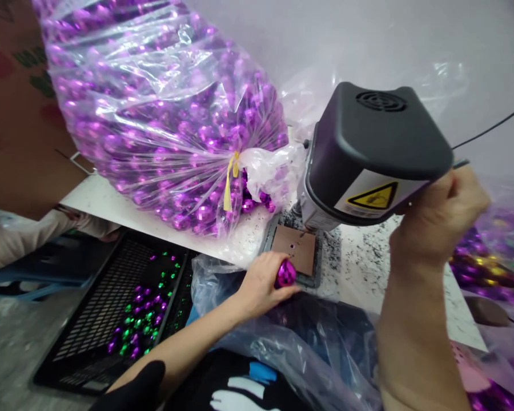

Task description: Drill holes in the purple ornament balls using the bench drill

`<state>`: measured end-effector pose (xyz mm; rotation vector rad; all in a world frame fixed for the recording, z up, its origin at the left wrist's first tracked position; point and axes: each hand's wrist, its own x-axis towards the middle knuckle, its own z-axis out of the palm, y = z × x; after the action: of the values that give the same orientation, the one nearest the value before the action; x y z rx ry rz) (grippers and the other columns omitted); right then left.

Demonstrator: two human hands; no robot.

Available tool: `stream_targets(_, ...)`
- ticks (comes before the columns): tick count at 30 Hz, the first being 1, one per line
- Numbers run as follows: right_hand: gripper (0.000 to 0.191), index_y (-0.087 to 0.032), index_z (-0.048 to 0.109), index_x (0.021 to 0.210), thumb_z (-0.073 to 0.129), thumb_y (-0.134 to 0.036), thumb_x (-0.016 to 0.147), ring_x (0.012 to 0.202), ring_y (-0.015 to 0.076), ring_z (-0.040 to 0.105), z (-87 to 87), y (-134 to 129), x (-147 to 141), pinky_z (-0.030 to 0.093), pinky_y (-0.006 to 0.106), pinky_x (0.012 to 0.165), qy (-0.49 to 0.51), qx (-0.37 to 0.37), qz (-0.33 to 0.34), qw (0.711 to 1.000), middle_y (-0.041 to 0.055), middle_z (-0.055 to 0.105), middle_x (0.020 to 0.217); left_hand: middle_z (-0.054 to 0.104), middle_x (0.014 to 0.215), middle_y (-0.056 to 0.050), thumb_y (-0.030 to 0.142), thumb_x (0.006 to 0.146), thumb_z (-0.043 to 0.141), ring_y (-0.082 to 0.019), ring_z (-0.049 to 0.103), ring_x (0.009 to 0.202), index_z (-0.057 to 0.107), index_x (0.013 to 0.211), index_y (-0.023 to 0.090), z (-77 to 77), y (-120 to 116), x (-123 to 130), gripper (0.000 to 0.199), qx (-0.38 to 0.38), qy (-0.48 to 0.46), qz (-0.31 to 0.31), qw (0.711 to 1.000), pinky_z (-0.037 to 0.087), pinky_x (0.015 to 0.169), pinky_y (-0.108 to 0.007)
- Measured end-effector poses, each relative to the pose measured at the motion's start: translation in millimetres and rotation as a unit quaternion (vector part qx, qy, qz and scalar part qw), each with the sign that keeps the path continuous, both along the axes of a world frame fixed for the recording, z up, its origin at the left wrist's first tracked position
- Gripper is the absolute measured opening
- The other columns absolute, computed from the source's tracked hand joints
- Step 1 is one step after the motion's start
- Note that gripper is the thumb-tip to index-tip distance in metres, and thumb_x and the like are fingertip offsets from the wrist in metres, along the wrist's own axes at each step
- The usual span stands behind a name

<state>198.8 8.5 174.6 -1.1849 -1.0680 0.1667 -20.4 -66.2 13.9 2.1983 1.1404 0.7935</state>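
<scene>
My left hand [265, 282] is closed on a shiny purple faceted ball [286, 273], pinched between thumb and fingers at the near edge of a brown plate [300, 246]. A small dark hole shows in that plate. Above it stands a black bench drill press [379, 148] with a yellow warning label on its front. My right hand [443, 211] is wrapped round a handle on the drill press's right side; most of that handle is hidden by the fingers. The drill bit's tip hangs close over the plate, partly covered by the machine head.
A large tied clear bag of purple balls [167, 125] fills the back left of the white table [360, 268], which is strewn with dark shavings. A black crate [89, 319] with purple and green balls stands low left. Another person's sleeve [29, 234] shows at the left.
</scene>
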Motion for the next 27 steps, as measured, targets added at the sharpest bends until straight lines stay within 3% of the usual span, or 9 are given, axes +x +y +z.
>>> stream_targets(5, 0.052, -0.016, 0.048, 0.070, 0.062, -0.064, 0.084, 0.043, 0.0020, 0.036, 1.9, -5, -1, 0.031, 0.017, 0.037, -0.001, -0.026, -0.002, 1.000, -0.0065, 0.033, 0.054, 0.056, 0.139, -0.015, 0.066, 0.077, 0.077, -0.033, 0.061, 0.123, 0.040, 0.148, 0.025, 5.4, -20, -36, 0.089, -0.008, 0.086, -0.054, 0.995, 0.053, 0.100, -0.047)
stream_targets(9, 0.050, -0.016, 0.049, 0.071, 0.060, -0.063, 0.085, 0.042, 0.0024, 0.035, 3.1, -5, -2, 0.027, 0.018, 0.037, -0.004, -0.028, -0.001, 1.000, -0.0064, 0.035, 0.053, 0.065, 0.126, -0.014, 0.046, 0.099, 0.058, -0.029, 0.062, 0.114, 0.053, 0.136, 0.019, 17.2, 40, -41, 0.046, 0.090, 0.146, -0.009, 0.985, 0.051, 0.098, -0.046)
stream_targets(12, 0.048, -0.017, 0.051, 0.072, 0.060, -0.063, 0.084, 0.041, 0.0039, 0.037, 3.0, -5, -3, 0.029, 0.019, 0.037, 0.002, -0.042, -0.009, 0.999, -0.0063, 0.037, 0.052, 0.066, 0.122, -0.019, 0.023, 0.098, 0.054, -0.035, 0.058, 0.114, 0.061, 0.126, 0.013, 24.0, 104, -38, 0.031, 0.157, 0.264, 0.100, 0.946, 0.046, 0.097, -0.052)
stream_targets(14, 0.048, -0.017, 0.054, 0.076, 0.060, -0.063, 0.083, 0.042, 0.0053, 0.041, 2.6, -5, -2, 0.032, 0.020, 0.037, 0.006, -0.058, -0.008, 0.998, -0.0062, 0.041, 0.053, 0.069, 0.112, -0.021, 0.008, 0.092, 0.049, -0.035, 0.059, 0.112, 0.064, 0.118, 0.010, 25.3, 139, -37, 0.030, 0.160, 0.308, 0.112, 0.931, 0.043, 0.097, -0.052)
stream_targets(19, 0.050, -0.017, 0.051, 0.076, 0.059, -0.066, 0.082, 0.041, 0.0053, 0.044, 2.1, -7, -1, 0.034, 0.021, 0.039, 0.007, -0.070, 0.001, 0.998, -0.0064, 0.044, 0.055, 0.069, 0.105, -0.019, 0.007, 0.088, 0.053, -0.034, 0.060, 0.109, 0.067, 0.104, 0.011, 27.5, 160, -41, 0.021, 0.163, 0.303, 0.089, 0.935, 0.043, 0.096, -0.050)
stream_targets(22, 0.052, -0.017, 0.049, 0.074, 0.060, -0.067, 0.082, 0.040, 0.0046, 0.042, 2.9, -7, -2, 0.032, 0.020, 0.037, 0.009, -0.056, 0.013, 0.998, -0.0065, 0.042, 0.054, 0.067, 0.108, -0.015, 0.028, 0.088, 0.069, -0.032, 0.061, 0.107, 0.066, 0.110, 0.014, 34.4, 134, -47, 0.026, 0.110, 0.175, 0.092, 0.974, 0.047, 0.093, -0.047)
stream_targets(24, 0.052, -0.016, 0.050, 0.074, 0.060, -0.067, 0.082, 0.040, 0.0035, 0.039, 3.4, -6, -4, 0.029, 0.019, 0.037, 0.013, -0.046, 0.018, 0.999, -0.0063, 0.042, 0.055, 0.067, 0.111, -0.010, 0.045, 0.090, 0.069, -0.025, 0.064, 0.099, 0.062, 0.118, 0.020, 37.5, 110, -49, 0.038, -0.032, -0.036, 0.082, 0.995, 0.052, 0.084, -0.038)
stream_targets(25, 0.052, -0.016, 0.051, 0.075, 0.060, -0.067, 0.082, 0.040, 0.0028, 0.038, 3.6, -6, -4, 0.027, 0.019, 0.037, 0.016, -0.041, 0.018, 0.999, -0.0061, 0.043, 0.056, 0.067, 0.111, -0.008, 0.051, 0.091, 0.067, -0.022, 0.066, 0.092, 0.061, 0.120, 0.022, 37.5, 98, -49, 0.042, -0.135, -0.146, 0.073, 0.977, 0.053, 0.076, -0.034)
stream_targets(27, 0.051, -0.015, 0.053, 0.076, 0.060, -0.065, 0.083, 0.041, 0.0018, 0.035, 3.5, -5, -6, 0.025, 0.019, 0.037, 0.021, -0.033, 0.016, 0.999, -0.0053, 0.045, 0.058, 0.067, 0.108, -0.006, 0.056, 0.089, 0.067, -0.018, 0.069, 0.082, 0.058, 0.124, 0.023, 33.8, 80, -46, 0.049, -0.329, -0.309, 0.044, 0.891, 0.053, 0.064, -0.028)
